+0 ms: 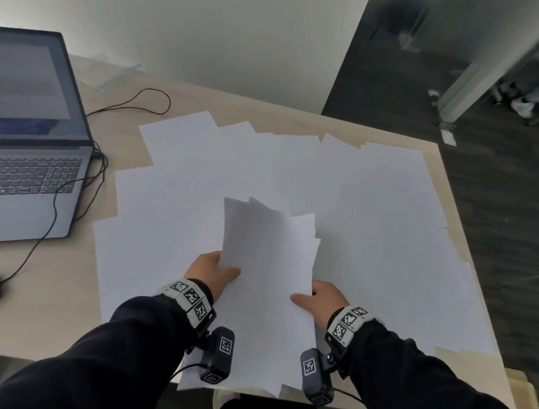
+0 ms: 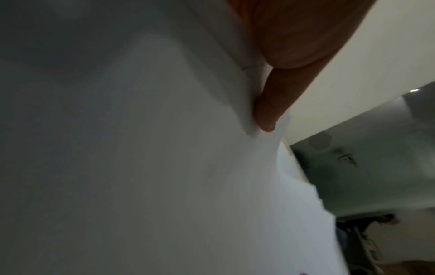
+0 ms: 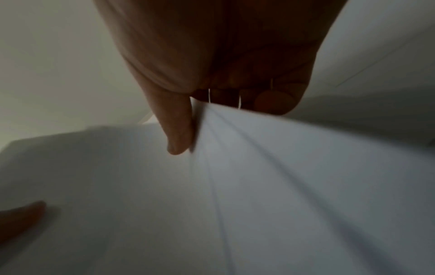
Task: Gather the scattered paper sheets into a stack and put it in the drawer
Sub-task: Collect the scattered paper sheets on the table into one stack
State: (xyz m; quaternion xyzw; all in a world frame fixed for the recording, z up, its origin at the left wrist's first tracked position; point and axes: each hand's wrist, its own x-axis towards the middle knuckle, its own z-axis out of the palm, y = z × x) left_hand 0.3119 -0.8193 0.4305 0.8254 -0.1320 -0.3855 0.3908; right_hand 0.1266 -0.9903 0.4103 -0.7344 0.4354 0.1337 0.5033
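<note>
Several sheets, maybe a handful, form a loose bundle raised off the surface, pinched at both long edges: left hand w/ thumb on top at the left edge, right hand w/ thumb on top at the right. Each grip is clamped on the bundle, thumb above, fingers under; the wrist views confirm it, left thumb pressed into the paper, right thumb lying along the fanned edges. Bundle edges are not yet squared: corners splay at the far end, and layers show as separate lines in the right wrist view.

Progress, judged from the layout: early to mid-way. Many scattered sheets remain spread over the surface, overlapping from beside the laptop to the far right edge, approx. the bulk of the job. Left to do: collect those, tap the stack even, open the drawer, stow it.

Hard to make out: the drawer is not in view in any picture, so its position and whether it's open can't be told. Exact sheet count is unreadable, white on white. Fingers under the bundle are hidden in the head view. Near edge of the bundle overhangs the surface and is partly covered by the wrist cameras. Cables trail beside the laptop; a dark object at far left is cut off.
</note>
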